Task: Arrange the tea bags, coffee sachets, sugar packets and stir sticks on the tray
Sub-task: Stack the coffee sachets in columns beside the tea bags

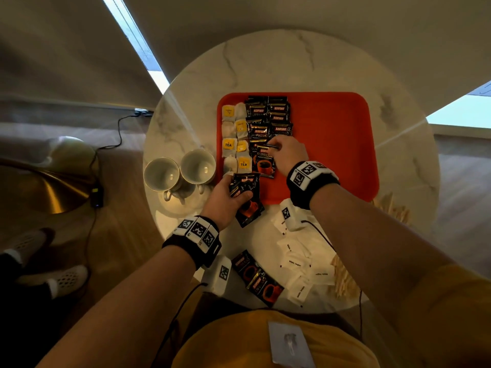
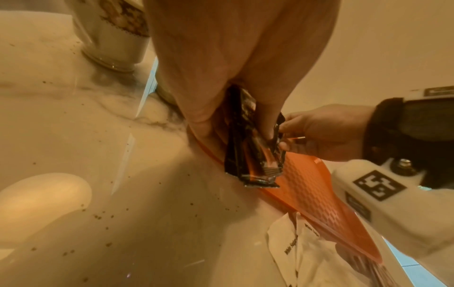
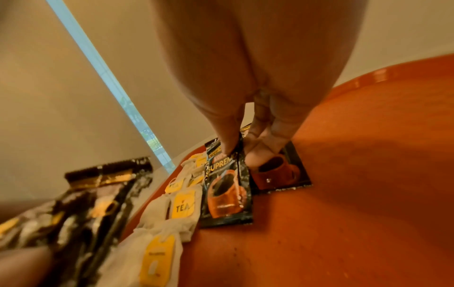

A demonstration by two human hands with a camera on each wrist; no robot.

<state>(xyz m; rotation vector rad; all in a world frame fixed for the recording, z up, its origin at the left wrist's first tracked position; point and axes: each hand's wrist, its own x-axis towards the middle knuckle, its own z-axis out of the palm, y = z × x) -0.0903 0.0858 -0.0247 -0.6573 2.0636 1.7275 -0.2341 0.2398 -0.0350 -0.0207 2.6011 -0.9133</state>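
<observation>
An orange tray (image 1: 332, 144) lies on a round marble table. Along its left side sit tea bags (image 1: 236, 139) with yellow tags, and beside them two columns of black coffee sachets (image 1: 268, 120). My right hand (image 1: 273, 152) pinches the top edge of the nearest sachet (image 3: 228, 186) in the left column, which rests on the tray. My left hand (image 1: 237, 189) grips a small bundle of coffee sachets (image 2: 248, 159) over the tray's near left corner. White sugar packets (image 1: 297, 253) and wooden stir sticks (image 1: 344, 280) lie on the table nearer me.
Two white cups (image 1: 162, 175) stand on saucers just left of the tray. Two more coffee sachets (image 1: 259, 277) lie near the table's front edge. More stir sticks (image 1: 393, 208) lie off the tray's near right corner. The tray's right half is bare.
</observation>
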